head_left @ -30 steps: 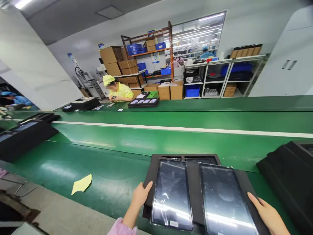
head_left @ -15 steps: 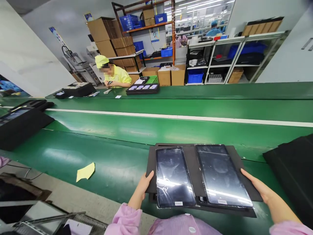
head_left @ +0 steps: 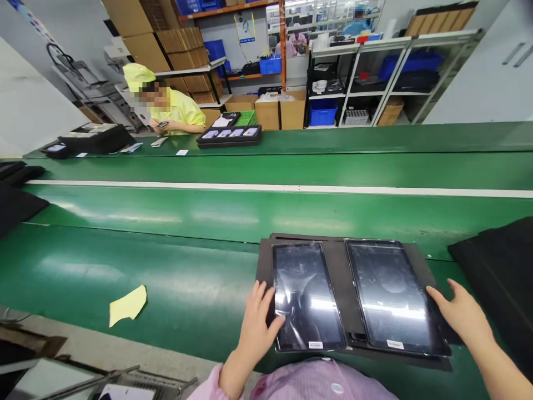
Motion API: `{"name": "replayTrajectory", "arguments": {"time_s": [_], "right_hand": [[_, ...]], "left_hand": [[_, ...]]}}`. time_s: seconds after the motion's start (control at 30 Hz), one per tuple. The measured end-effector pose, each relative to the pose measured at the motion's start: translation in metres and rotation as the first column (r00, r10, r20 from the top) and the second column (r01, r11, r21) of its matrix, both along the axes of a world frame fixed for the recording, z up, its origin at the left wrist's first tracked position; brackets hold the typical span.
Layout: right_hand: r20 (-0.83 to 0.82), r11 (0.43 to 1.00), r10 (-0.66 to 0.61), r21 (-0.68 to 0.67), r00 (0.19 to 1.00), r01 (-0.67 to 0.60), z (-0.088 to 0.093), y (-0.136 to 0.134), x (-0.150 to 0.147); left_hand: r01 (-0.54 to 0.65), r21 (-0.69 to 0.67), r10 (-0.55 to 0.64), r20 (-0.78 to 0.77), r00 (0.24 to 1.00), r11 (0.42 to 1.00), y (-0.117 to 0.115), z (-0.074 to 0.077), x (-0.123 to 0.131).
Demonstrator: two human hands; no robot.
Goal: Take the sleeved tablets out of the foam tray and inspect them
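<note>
Two dark, glossy tablet-sized screens lie side by side on a black foam tray (head_left: pixel 339 278) in front of me. The left screen (head_left: pixel 306 294) and the right screen (head_left: pixel 389 294) each carry a small white label at the lower edge. My left hand (head_left: pixel 260 316) is at the tray's left side, fingers spread, its thumb over the left screen's edge. Beside the right screen, my right hand (head_left: pixel 460 311) has its fingers apart, with the fingertips by the tray's right edge. Neither hand grips anything.
A torn yellow paper piece (head_left: pixel 128 306) lies on the green bench (head_left: pixel 187 278) to the left. Black foam sheets (head_left: pixel 499 272) are stacked at the right. Across the bench, a person in yellow (head_left: pixel 175 111) handles a small object near a black tray of devices (head_left: pixel 229 139).
Both hands have let go of the tray's sides, and their fingers have spread. The left hand has moved over the tray's edge. My view has shifted slightly.
</note>
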State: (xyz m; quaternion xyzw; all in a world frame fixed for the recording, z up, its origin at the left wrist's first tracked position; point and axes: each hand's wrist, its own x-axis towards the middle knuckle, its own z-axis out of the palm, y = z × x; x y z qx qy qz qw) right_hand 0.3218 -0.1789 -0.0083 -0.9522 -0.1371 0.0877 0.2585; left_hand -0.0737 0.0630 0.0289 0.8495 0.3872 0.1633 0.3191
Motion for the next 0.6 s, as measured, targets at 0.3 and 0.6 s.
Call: {"name": "replayTrajectory", "arguments": {"time_s": [0.3, 0.6], "right_hand": [[0.467, 0.706, 0.571, 0.14, 0.675, -0.694, 0.042, 0.161, -0.082], [0.424, 0.555, 0.736, 0.069, 0.528, -0.829, 0.034, 0.237, -0.098]], "left_hand": [[0.352, 0.454, -0.293, -0.197, 0.936, 0.818, -0.005, -0.014, 0.0], [0.144, 0.272, -0.144, -0.022, 0.989, 0.951, 0.006, -0.019, 0.018]]}}
